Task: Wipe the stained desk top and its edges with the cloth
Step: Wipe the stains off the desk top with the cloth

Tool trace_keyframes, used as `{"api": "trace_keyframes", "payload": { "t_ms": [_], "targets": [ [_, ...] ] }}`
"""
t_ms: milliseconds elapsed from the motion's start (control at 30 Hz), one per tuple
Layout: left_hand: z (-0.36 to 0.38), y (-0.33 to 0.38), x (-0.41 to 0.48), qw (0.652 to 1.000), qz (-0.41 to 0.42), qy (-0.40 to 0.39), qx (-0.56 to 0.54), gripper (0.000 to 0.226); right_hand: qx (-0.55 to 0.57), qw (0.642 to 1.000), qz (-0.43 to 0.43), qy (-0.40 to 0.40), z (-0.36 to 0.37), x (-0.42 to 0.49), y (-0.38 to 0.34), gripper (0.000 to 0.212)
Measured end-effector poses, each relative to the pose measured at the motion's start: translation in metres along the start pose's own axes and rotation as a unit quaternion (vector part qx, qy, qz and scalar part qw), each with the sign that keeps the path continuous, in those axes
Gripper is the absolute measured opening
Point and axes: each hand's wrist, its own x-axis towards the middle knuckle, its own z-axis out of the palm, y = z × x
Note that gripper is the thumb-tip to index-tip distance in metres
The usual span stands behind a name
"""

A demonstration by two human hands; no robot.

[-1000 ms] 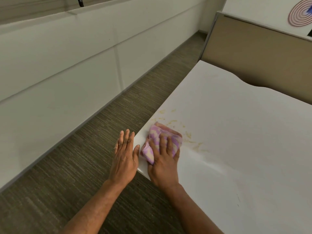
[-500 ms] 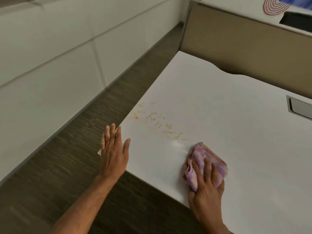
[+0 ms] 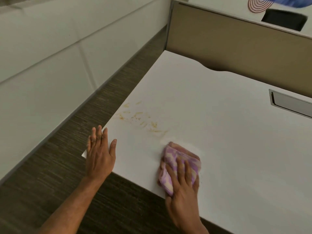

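A white desk top [image 3: 219, 132] fills the right of the view. Brownish-yellow stains [image 3: 140, 117] are smeared near its left edge. A purple and cream checked cloth [image 3: 175, 159] lies bunched on the desk near the front edge, right of and below the stains. My right hand [image 3: 182, 188] presses flat on the cloth, fingers spread over it. My left hand [image 3: 99, 152] rests flat and open on the desk's near left corner, fingers together, holding nothing.
A tan partition panel [image 3: 236, 44] stands along the desk's far edge. A grey cable-port flap [image 3: 290, 103] is set into the desk at the right. Dark striped carpet [image 3: 59, 166] runs left of the desk beside a white wall [image 3: 42, 56]. A black chair back [image 3: 283, 19] shows beyond the partition.
My right hand slid the cloth from the left edge at the stains rightward along the front edge, then slightly back left. My left hand stayed at the corner.
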Motion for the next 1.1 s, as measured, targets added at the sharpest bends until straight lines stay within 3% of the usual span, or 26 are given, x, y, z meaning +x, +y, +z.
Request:
{"api": "trace_keyframes", "payload": {
  "t_ms": [200, 400, 633, 767, 933, 1000, 1100],
  "targets": [
    [0.001, -0.002, -0.001, 1.000, 0.004, -0.006, 0.004, 0.077, -0.027, 0.988, 0.128, 0.087, -0.025, -0.012, 0.069, 0.082],
    [0.002, 0.005, -0.002, 1.000, 0.003, -0.024, 0.004, 0.077, -0.003, 0.981, 0.179, 0.071, -0.024, 0.035, 0.075, 0.082],
    [-0.002, 0.001, -0.001, 1.000, -0.001, -0.021, -0.001, 0.080, 0.005, 0.990, 0.125, 0.059, -0.010, 0.090, 0.043, 0.078],
    [0.000, 0.002, -0.001, 1.000, 0.000, -0.017, -0.005, 0.082, 0.004, 0.998, 0.030, 0.050, -0.002, 0.110, 0.003, 0.072],
    [0.001, 0.000, 0.000, 1.000, 0.003, -0.012, 0.014, 0.079, 0.014, 0.997, -0.064, 0.032, 0.009, 0.075, -0.025, 0.079],
    [0.002, -0.001, -0.001, 1.000, 0.006, -0.010, 0.018, 0.078, 0.026, 0.998, -0.053, 0.038, 0.007, 0.051, -0.017, 0.087],
    [0.003, -0.002, -0.002, 1.000, 0.010, -0.002, 0.026, 0.077, -0.004, 0.998, 0.049, 0.036, 0.000, 0.039, 0.018, 0.089]
  ]
}}
